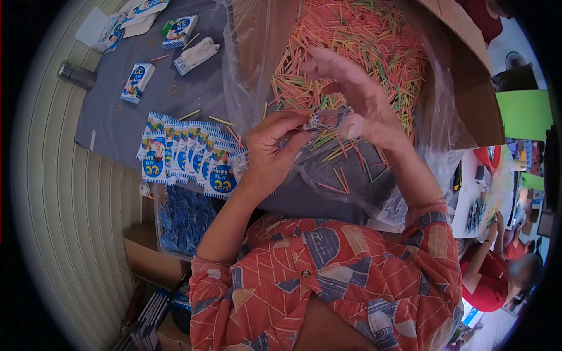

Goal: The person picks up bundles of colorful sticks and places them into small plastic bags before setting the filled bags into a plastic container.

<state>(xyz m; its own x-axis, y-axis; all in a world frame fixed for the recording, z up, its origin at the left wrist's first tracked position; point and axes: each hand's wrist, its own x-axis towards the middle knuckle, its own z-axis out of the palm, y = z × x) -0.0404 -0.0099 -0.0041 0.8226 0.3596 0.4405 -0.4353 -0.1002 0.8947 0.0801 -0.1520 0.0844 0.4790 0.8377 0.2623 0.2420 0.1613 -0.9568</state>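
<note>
My left hand (270, 151) pinches a small clear packet with white and blue print (317, 121) between thumb and fingers, in front of the box. Just to the right, my right hand (374, 108) has its fingers apart and curved, with the thumb close to the packet's edge; its outline is a little blurred. Beyond both hands lies a heap of thin pink, yellow and green sticks (357, 35) in a plastic-lined cardboard box (468, 76). Several loose sticks (341, 179) rest on the clear plastic below my right hand. Flat printed packets (187, 149) overlap in a row beside my left wrist.
Small printed boxes (137, 82) and a crumpled white item (196, 54) lie on the grey table cover (111, 131). A metal flask (77, 75) stands by the slatted wall. Below the table is a tub of blue pieces (187, 219). A person in red (487, 279) works at right.
</note>
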